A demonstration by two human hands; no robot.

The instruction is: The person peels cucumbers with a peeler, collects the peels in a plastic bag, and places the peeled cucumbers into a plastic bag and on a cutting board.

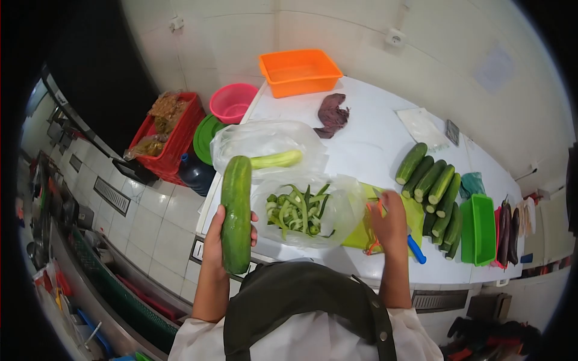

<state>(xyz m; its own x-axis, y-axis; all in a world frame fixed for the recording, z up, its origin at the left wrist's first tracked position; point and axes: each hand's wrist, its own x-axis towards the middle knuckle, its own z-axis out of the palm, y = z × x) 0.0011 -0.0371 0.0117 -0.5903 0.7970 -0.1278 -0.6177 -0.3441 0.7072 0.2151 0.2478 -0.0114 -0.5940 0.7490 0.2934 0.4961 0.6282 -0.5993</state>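
Observation:
My left hand (215, 236) is wrapped round a large green cucumber (236, 213), held upright with its skin on. My right hand (391, 221) is over the yellow-green cutting board (413, 207), its fingers curled at an orange peeler (371, 245), which they partly hide. Beside my right wrist lies a knife with a blue handle (416, 249). Between my hands, green peelings (301, 210) fill a clear plastic bag (344, 224). Behind it, a pale peeled cucumber (277, 159) rests on another plastic bag (241, 139).
Several unpeeled cucumbers (430, 180) are piled on the right of the white table (367, 138), beside a green bin (478, 231) and eggplants (513, 237). At the back are an orange tub (301, 73) and a dark cloth (332, 115). A red crate (191, 129) stands left.

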